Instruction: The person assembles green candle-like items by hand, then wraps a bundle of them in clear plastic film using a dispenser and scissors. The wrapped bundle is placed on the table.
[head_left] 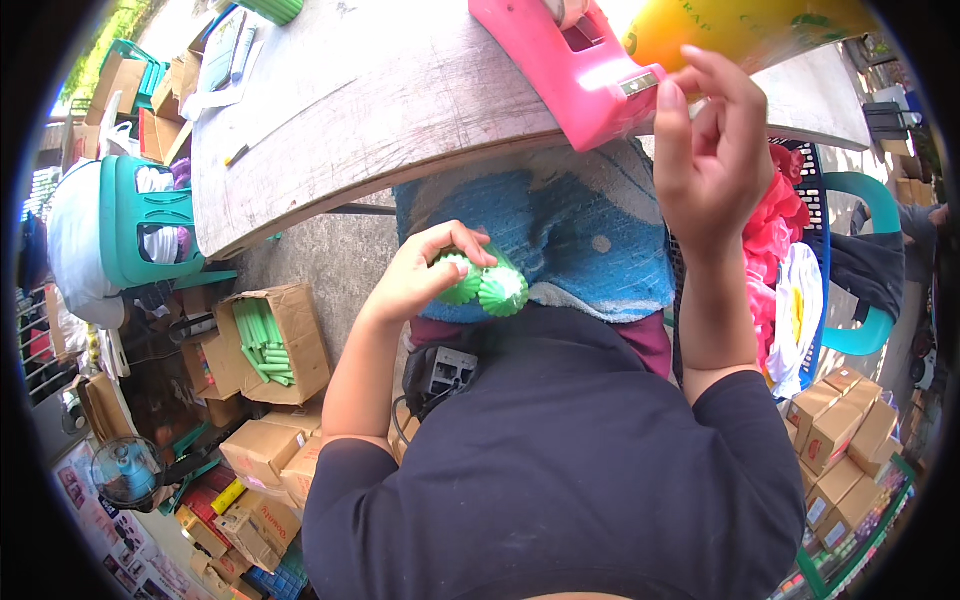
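Above my lap, my left hand (425, 270) is wrapped round two green ribbed candles (503, 291), their fluted ends facing me. A pink tape dispenser (560, 70) stands at the table's near edge, its roll partly cut off at the top of the picture. Beside its metal cutting edge is my raised right hand (715, 150). Its thumb and forefinger are pinched together at the end of the clear tape, which is hardly visible. The other fingers curl inward.
A yellow printed package (740, 28) lies behind the dispenser on the worn table (370, 100). A blue patterned cloth (580, 230) covers my lap. An open carton (305, 340) of green sticks stands left; a blue basket (822, 290) with red and white cloth stands right.
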